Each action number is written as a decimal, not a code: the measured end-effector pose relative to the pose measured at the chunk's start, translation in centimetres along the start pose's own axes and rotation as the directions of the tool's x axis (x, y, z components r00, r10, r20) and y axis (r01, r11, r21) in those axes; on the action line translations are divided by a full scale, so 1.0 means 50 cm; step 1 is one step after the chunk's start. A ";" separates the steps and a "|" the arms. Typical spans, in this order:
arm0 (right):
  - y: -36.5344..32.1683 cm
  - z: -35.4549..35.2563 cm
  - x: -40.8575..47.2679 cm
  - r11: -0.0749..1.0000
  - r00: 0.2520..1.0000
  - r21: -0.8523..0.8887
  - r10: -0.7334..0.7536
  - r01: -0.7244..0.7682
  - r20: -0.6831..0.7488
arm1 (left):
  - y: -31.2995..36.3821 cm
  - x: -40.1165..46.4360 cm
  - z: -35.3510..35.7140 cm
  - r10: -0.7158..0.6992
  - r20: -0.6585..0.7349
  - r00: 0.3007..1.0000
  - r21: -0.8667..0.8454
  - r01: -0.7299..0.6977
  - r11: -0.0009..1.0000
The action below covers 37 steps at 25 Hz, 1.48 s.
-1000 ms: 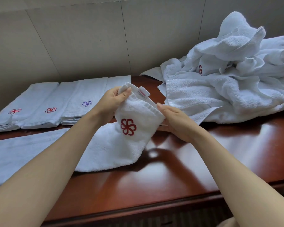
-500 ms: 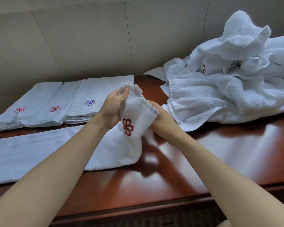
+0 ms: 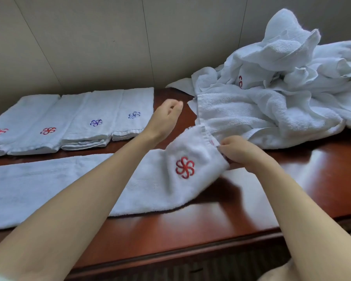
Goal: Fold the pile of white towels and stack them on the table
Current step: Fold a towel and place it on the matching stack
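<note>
Right hand (image 3: 239,153) pinches the towel (image 3: 150,185) end mid-frame, left hand (image 3: 166,116) hovers released above the tabletop (image 3: 190,230), pile (image 3: 282,94) upper right.

I've got both forearms bare, reaching fwd from the bottom corners of the view. My left hand (image 3: 165,116) is up and free, held further away than the other, fingers loosely extended and a bit spread, thumb side toward the right, gripping nothing. Left wrist bent slightly, forearm running diagonally up from bottom-left. My right hand (image 3: 239,151) sits lower and nearer, knuckles up, fingers curled under (tips hidden from me, so can't say exactly how they lie) and pinching the edge of the towel (image 3: 193,159). Right forearm comes in from bottom-right, approx. straight w/ the wrist. Hands apart, not touching.
</note>
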State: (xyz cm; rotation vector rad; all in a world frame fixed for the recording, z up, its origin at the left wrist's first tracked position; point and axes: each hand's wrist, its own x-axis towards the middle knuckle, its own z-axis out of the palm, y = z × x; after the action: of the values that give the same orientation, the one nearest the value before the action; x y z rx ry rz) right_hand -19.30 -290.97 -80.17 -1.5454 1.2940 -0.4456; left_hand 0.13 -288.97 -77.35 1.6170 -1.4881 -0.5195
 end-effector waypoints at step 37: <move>-0.091 0.334 0.009 0.928 0.960 0.351 0.025 -0.126 0.279 | -0.329 -0.152 -0.189 -0.223 0.209 0.952 0.845 -0.061 0.532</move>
State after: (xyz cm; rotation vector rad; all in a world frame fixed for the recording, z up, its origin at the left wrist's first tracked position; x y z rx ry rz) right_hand -3.68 -284.18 -83.16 -1.1890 0.9894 -0.3855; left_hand 15.72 -280.10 -87.16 2.4561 -2.0853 -0.0254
